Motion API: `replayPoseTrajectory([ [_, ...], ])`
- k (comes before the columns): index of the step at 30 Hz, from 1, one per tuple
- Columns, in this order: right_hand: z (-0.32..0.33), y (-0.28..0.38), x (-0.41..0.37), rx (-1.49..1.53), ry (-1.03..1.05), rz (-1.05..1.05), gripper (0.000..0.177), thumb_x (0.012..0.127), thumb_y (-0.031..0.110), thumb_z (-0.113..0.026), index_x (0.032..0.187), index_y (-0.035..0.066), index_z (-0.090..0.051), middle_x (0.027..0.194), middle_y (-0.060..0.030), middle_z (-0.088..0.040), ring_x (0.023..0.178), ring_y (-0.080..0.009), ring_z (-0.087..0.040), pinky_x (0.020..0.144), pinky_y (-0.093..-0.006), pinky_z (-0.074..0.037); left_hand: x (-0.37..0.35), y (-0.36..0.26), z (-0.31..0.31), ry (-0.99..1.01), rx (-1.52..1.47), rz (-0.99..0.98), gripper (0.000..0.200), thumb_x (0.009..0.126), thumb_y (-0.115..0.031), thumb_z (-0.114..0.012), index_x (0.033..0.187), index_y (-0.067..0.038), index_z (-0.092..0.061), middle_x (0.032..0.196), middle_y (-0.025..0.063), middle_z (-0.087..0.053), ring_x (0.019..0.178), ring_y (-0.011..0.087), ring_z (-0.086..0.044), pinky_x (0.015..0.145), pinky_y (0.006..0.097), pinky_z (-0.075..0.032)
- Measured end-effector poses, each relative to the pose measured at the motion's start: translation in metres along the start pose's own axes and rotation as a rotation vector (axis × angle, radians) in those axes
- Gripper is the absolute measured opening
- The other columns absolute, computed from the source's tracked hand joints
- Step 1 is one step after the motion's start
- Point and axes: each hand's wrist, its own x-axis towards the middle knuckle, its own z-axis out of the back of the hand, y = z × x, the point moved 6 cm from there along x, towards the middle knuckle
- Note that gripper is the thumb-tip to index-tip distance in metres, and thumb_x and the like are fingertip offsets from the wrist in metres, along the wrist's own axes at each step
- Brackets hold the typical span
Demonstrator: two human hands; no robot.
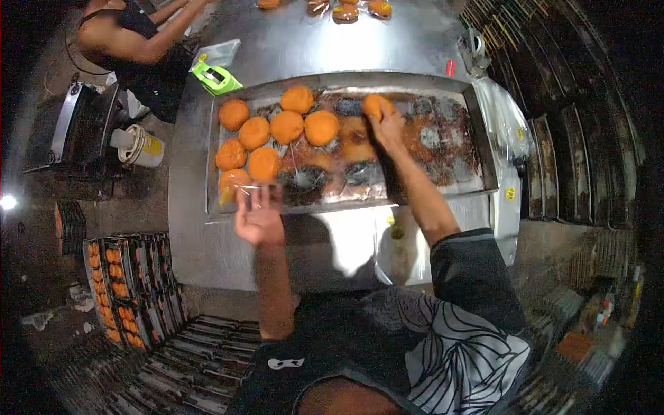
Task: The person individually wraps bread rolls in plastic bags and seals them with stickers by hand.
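Steel table (290, 41) carries a rectangular metal tray (484, 138), its sheet greasy and dark-stained; round orange buns (287, 126), smooth and domed, cluster on the tray's left half; right hand (391, 131) over tray centre, fingers clamped on a held bun (373, 105) near the far rim; left hand (259, 218) at the near rim, fingers spread, blurred, beside a film-covered bun (232, 181)

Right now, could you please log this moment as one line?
left hand: open, at tray edge | right hand: gripping bun over tray
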Motion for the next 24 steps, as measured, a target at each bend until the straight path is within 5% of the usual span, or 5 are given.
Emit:
replayPoseTrajectory([
  [7, 0.077, 0.192, -0.197, 0.197, -0.207, 0.647, 0.071, 0.057, 0.018, -0.071, 0.121, 0.010, -0.039, 0.118, -0.0173, -0.037, 0.102, -0.0317, -0.039, 0.088, -0.0386, -0.032, -0.011, 0.019, -0.006, 0.027, 0.153, -0.152, 0.057, 0.076, -0.023, -0.041, 0.128, -0.009, -0.023, 0.128, 0.0210, -0.029, 0.116, 0.0354, -0.032, 0.094, 0.0527, -0.028],
  [13, 0.118, 0.160, -0.210, 0.569, -0.240, 0.199, 0.090, 0.057, 0.020, -0.071, 0.130, 0.005, -0.021, 0.104, -0.0193, -0.049, 0.088, -0.0328, -0.047, 0.078, -0.0359, -0.041, -0.081, 0.105, -0.057, 0.346, -0.155, 0.517, 0.054, 0.082, -0.031, -0.035, 0.126, -0.002, -0.026, 0.123, 0.0185, -0.035, 0.111, 0.0303, -0.038, 0.095, 0.0431, -0.029],
  [15, 0.139, 0.156, -0.214, 0.465, -0.409, 0.267, 0.093, 0.059, 0.020, -0.071, 0.130, 0.004, -0.014, 0.099, -0.0181, -0.050, 0.085, -0.0337, -0.049, 0.071, -0.0395, -0.044, -0.078, 0.104, -0.029, 0.020, 0.411, 0.241, 0.052, 0.083, -0.033, -0.037, 0.124, 0.000, -0.029, 0.116, 0.0154, -0.042, 0.103, 0.0240, -0.044, 0.088, 0.0396, -0.036],
  [18, 0.125, 0.108, -0.231, 0.561, -0.321, 0.180, 0.082, 0.064, 0.019, -0.068, 0.130, 0.015, -0.019, 0.099, -0.0158, -0.045, 0.079, -0.0338, -0.053, 0.067, -0.0374, -0.046, -0.094, 0.127, -0.022, 0.331, -0.262, 1.071, 0.044, 0.084, -0.031, -0.041, 0.118, -0.002, -0.038, 0.108, 0.0112, -0.049, 0.089, 0.0188, -0.051, 0.076, 0.0341, -0.043],
  [24, 0.184, 0.056, -0.113, 0.566, -0.147, 0.035, 0.020, 0.073, 0.015, -0.058, 0.090, 0.005, -0.061, 0.084, -0.0139, -0.059, 0.082, -0.0293, -0.055, 0.068, -0.0373, -0.043, -0.186, 0.182, 0.002, 1.104, 1.275, 0.103, 0.022, 0.083, -0.027, -0.050, 0.086, -0.005, -0.050, 0.087, 0.0063, -0.055, 0.073, 0.0145, -0.050, 0.065, 0.0286, -0.043],
])
